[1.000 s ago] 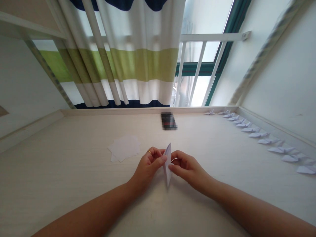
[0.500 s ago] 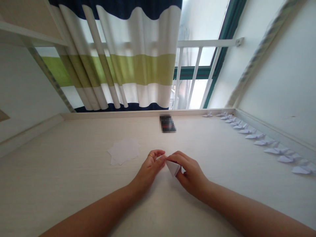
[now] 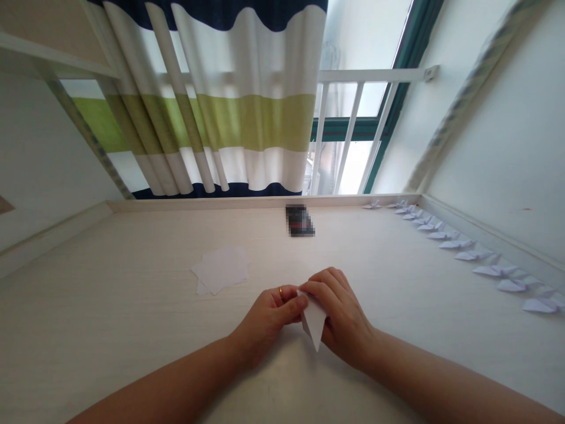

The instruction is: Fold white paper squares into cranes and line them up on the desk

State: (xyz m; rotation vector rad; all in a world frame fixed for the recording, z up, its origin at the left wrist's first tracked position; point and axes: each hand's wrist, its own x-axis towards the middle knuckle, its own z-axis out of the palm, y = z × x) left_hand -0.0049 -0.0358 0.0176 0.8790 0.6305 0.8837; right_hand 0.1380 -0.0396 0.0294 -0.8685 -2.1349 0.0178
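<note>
A piece of folded white paper [image 3: 314, 321] is held between my two hands, its narrow point toward me. My left hand [image 3: 273, 315], with a ring on one finger, pinches the paper's left upper edge between thumb and fingers. My right hand [image 3: 346, 312] grips it from the right, fingers over the top edge; its thumb is mostly hidden behind the paper. Left of my hands lie loose white paper sheets [image 3: 223, 270], overlapping. Along the right side runs a row of several folded paper cranes [image 3: 474, 255].
A dark, blurred-out object [image 3: 300, 221] lies near the far edge of the white table [image 3: 145, 294]. Raised borders [image 3: 212, 204] run along its far and side edges. Beyond stand a striped curtain [image 3: 256, 121] and a white railing [image 3: 371, 75] before a window.
The folded paper has been turned and now shows a longer, larger face with its point lower. My left hand has moved right and nearer to me, its thumb now on the paper.
</note>
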